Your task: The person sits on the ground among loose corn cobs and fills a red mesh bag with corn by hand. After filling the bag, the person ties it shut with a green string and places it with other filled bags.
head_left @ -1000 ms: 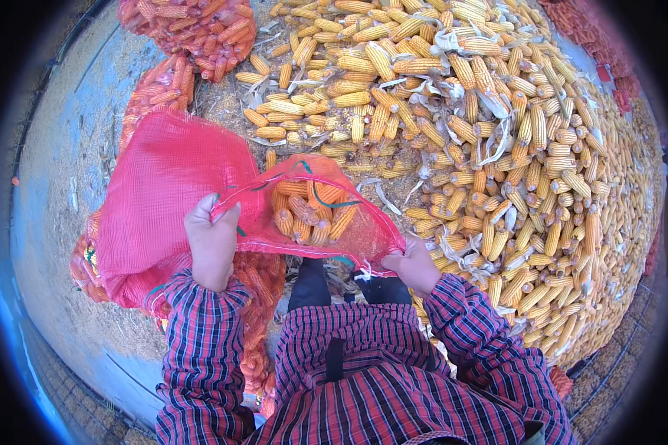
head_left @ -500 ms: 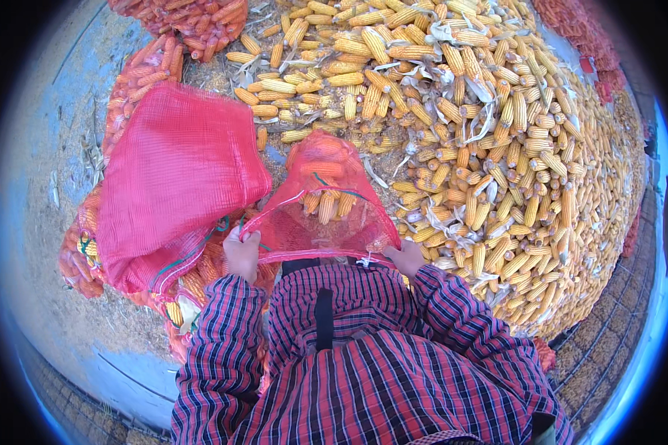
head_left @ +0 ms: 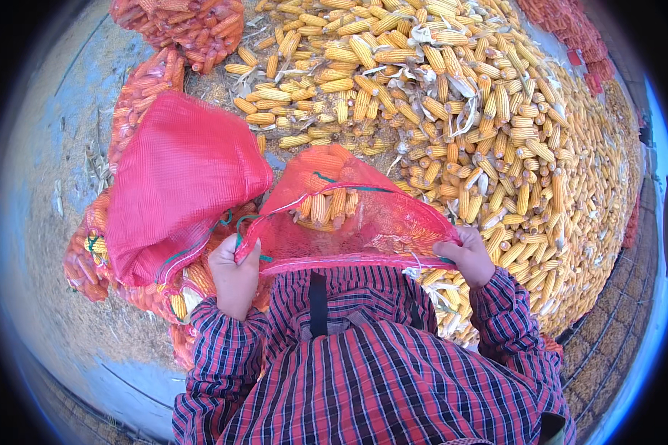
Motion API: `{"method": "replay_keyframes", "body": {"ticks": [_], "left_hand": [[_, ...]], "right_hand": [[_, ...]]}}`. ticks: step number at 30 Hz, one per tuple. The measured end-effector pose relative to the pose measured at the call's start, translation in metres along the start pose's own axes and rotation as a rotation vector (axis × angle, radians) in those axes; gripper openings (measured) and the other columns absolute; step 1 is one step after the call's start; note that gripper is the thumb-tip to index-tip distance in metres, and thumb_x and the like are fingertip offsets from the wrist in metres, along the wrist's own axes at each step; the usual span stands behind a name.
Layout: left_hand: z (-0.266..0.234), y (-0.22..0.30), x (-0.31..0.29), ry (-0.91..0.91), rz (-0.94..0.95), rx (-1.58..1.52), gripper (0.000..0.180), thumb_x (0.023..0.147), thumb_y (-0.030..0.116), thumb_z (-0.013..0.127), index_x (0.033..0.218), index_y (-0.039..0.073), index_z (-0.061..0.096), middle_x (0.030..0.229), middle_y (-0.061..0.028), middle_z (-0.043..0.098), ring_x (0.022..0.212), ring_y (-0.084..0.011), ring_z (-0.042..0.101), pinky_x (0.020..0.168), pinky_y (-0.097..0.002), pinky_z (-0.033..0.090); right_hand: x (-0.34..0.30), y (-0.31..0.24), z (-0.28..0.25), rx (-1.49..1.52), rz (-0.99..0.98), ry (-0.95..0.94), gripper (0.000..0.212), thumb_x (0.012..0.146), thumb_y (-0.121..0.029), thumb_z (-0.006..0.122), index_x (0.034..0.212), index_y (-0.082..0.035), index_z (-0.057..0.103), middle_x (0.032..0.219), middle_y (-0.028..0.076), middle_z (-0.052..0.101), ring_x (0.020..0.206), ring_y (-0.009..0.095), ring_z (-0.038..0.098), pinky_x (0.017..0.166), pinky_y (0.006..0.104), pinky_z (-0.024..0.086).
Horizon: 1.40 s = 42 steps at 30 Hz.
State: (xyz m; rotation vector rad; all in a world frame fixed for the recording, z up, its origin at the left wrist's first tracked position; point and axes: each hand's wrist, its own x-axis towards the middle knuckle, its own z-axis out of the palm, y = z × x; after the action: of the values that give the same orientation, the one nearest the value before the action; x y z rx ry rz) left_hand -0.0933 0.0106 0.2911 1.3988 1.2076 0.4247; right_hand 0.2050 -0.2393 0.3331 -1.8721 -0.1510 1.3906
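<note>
A red mesh sack (head_left: 401,209) stretches between my two hands, its mouth pulled wide toward me. Several corn cobs (head_left: 326,206) lie at its far end, seen through the mesh and the opening. My left hand (head_left: 235,273) is closed on the sack's left rim, by a green drawstring (head_left: 239,231). On the right, my right hand (head_left: 466,256) pinches the other end of the rim, where white threads hang. Left of the sack, an empty-looking red mesh sack (head_left: 185,174) drapes over filled ones.
A large heap of yellow corn cobs (head_left: 527,148) with dry husks spreads ahead and right. Filled red sacks (head_left: 193,33) stand at the far left, and another (head_left: 85,263) lies nearer. Further red sacks (head_left: 564,33) line the far right. Dusty ground (head_left: 59,185) extends left.
My right hand has moved to the right, drawing the sack's mouth wider and tauter. My left hand has shifted slightly left and nearer to me.
</note>
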Motion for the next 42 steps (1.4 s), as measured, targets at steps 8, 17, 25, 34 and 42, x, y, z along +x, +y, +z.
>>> {"method": "replay_keyframes", "body": {"ticks": [8, 17, 25, 34, 42], "left_hand": [[0.008, -0.125, 0.021, -0.018, -0.382, 0.313, 0.004, 0.084, 0.002, 0.065, 0.082, 0.004, 0.061, 0.070, 0.0042, 0.056, 0.061, -0.0063, 0.047, 0.055, -0.0276, 0.039], [-0.006, -0.103, 0.070, 0.182, -0.347, -0.200, 0.019, 0.081, -0.005, 0.064, 0.100, 0.001, 0.066, 0.084, -0.0005, 0.065, 0.072, -0.0114, 0.057, 0.070, -0.0277, 0.048], [-0.059, 0.002, -0.037, 0.139, -0.187, -0.163, 0.008, 0.082, -0.001, 0.070, 0.090, 0.000, 0.069, 0.084, -0.0005, 0.068, 0.076, -0.0094, 0.061, 0.074, -0.0260, 0.048], [-0.034, -0.136, -0.048, -0.205, -0.512, 0.421, 0.033, 0.090, 0.022, 0.065, 0.068, -0.002, 0.060, 0.059, 0.0000, 0.059, 0.054, -0.0084, 0.049, 0.049, -0.0301, 0.039], [-0.021, -0.106, -0.002, -0.172, -0.547, 0.148, 0.031, 0.091, 0.022, 0.064, 0.109, 0.000, 0.054, 0.066, -0.0067, 0.064, 0.057, -0.0160, 0.060, 0.054, -0.0336, 0.050]], "right_hand": [[0.093, 0.112, 0.036, -0.294, -0.043, 0.065, 0.029, 0.085, -0.024, 0.067, 0.105, -0.002, 0.068, 0.081, 0.004, 0.066, 0.066, 0.010, 0.057, 0.060, 0.0282, 0.046], [0.152, 0.098, 0.063, -0.046, 0.181, 0.103, 0.030, 0.081, -0.023, 0.066, 0.095, 0.003, 0.070, 0.075, 0.005, 0.066, 0.067, 0.012, 0.060, 0.063, 0.0275, 0.048], [0.049, 0.004, 0.046, -0.154, -0.068, -0.163, 0.016, 0.083, -0.010, 0.064, 0.093, 0.001, 0.069, 0.080, 0.001, 0.067, 0.072, 0.006, 0.059, 0.067, 0.0244, 0.049], [0.148, 0.168, 0.055, -0.379, 0.241, 0.147, 0.029, 0.079, -0.018, 0.071, 0.101, 0.001, 0.069, 0.090, 0.008, 0.070, 0.080, 0.014, 0.064, 0.074, 0.0302, 0.050], [0.161, 0.166, 0.083, 0.522, 0.102, 0.243, 0.026, 0.083, 0.002, 0.064, 0.108, -0.005, 0.063, 0.095, 0.007, 0.070, 0.086, 0.020, 0.069, 0.073, 0.0344, 0.057]]}}
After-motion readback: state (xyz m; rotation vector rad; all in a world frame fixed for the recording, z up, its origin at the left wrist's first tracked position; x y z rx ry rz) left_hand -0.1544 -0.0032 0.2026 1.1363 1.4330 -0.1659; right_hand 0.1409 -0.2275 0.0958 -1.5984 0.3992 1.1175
